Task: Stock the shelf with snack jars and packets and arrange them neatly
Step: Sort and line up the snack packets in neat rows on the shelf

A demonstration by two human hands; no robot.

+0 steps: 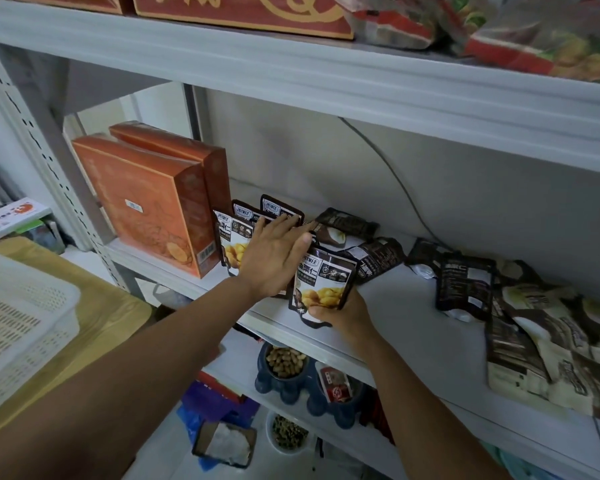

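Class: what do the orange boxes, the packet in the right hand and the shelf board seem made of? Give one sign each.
Orange boxes: likely matt printed cardboard, crisp folded edges. Packet: probably glossy plastic film, sheen and creases. Shelf board: seemingly painted metal, smooth pale grey.

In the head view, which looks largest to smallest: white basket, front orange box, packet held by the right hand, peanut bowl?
1. white basket, near the camera, so this is unsure
2. front orange box
3. packet in the right hand
4. peanut bowl, partly hidden by the shelf
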